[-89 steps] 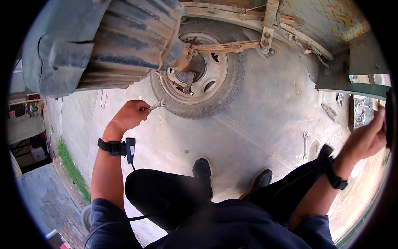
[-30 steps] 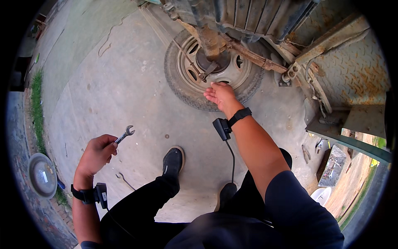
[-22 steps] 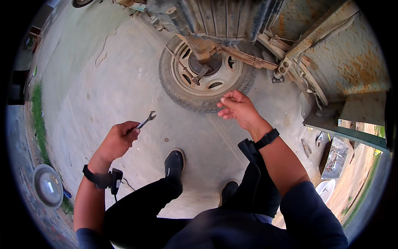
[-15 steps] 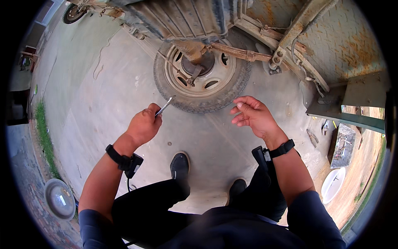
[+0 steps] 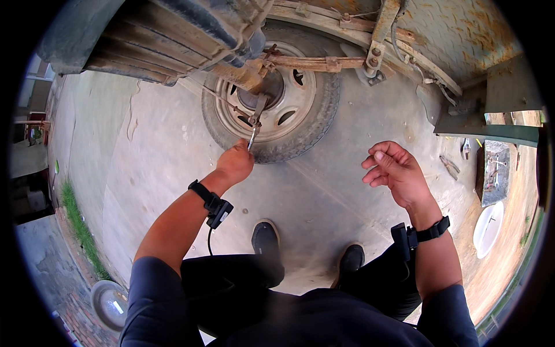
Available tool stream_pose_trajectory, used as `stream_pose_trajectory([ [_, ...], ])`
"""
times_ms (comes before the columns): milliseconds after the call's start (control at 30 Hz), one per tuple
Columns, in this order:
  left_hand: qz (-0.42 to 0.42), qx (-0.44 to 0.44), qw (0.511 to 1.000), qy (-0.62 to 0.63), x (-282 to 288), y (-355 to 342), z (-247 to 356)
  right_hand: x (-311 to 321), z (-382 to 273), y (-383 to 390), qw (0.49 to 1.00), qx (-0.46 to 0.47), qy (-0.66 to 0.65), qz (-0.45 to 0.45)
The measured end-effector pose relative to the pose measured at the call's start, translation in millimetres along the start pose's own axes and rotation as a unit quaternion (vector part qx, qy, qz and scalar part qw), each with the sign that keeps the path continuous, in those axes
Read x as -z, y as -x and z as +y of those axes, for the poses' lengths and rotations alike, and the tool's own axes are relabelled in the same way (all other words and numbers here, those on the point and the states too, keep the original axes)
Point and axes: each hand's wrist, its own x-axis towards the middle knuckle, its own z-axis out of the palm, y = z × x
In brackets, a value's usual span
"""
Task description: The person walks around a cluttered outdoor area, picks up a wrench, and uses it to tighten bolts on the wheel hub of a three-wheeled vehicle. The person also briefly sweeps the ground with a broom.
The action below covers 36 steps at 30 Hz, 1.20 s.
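A silver wrench (image 5: 252,137) is gripped in my left hand (image 5: 236,164), its far end at the bolted joint (image 5: 253,120) where a thin rod (image 5: 225,102) meets a lever arm (image 5: 261,105). Whether the wrench sits on the bolt I cannot tell. Behind the joint stands a wheel with a pale rim (image 5: 299,103) and a dusty black tyre (image 5: 324,110). My right hand (image 5: 398,172) hovers over the concrete to the right of the wheel, fingers loosely bent and apart, with nothing in it.
Rusty leaf springs (image 5: 315,62) and a ribbed dark housing (image 5: 173,43) hang above the wheel. On the right lie pliers (image 5: 449,167), a metal tray of wrenches (image 5: 495,173) and a white basin (image 5: 488,230). A grey basin (image 5: 108,305) stands at lower left.
My left hand has moved forward and right, bringing the wrench to the rod joint. My right hand has shifted right, away from the wheel. The view has moved too.
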Motion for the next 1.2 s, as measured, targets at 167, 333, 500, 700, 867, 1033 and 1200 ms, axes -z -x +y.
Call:
stream_pose_trajectory([
  [167, 0.053, -0.03, 0.998, -0.009, -14.1, -10.1, -12.1, -1.4, 2.4, 4.5, 1.0, 0.001, -0.008, -0.001],
  [333, 0.017, -0.011, 0.999, -0.028, -4.9, -11.9, -0.6, -1.1, 5.8, 7.2, 1.0, -0.004, -0.004, -0.009],
  [500, -0.002, -0.036, 0.996, -0.084, 23.4, -10.5, 6.4, -2.7, 5.9, 6.9, 1.0, -0.005, 0.011, -0.014],
  [700, -0.064, -0.104, 0.976, -0.183, 89.3, -30.9, 22.2, -4.8, 3.0, 7.2, 0.999, -0.013, 0.023, -0.023],
  [867, -0.064, -0.141, 0.978, -0.137, 86.2, -4.7, 8.4, -0.4, 1.2, 10.1, 0.999, -0.009, 0.036, -0.026],
  [1033, 0.022, -0.082, 0.989, -0.125, 32.5, 7.3, -9.0, -2.4, 0.3, 7.3, 0.998, -0.012, 0.038, -0.039],
  [1200, 0.018, -0.039, 0.994, -0.099, 12.1, 3.7, 0.7, -4.2, -0.8, 8.5, 0.998, -0.016, 0.044, -0.037],
])
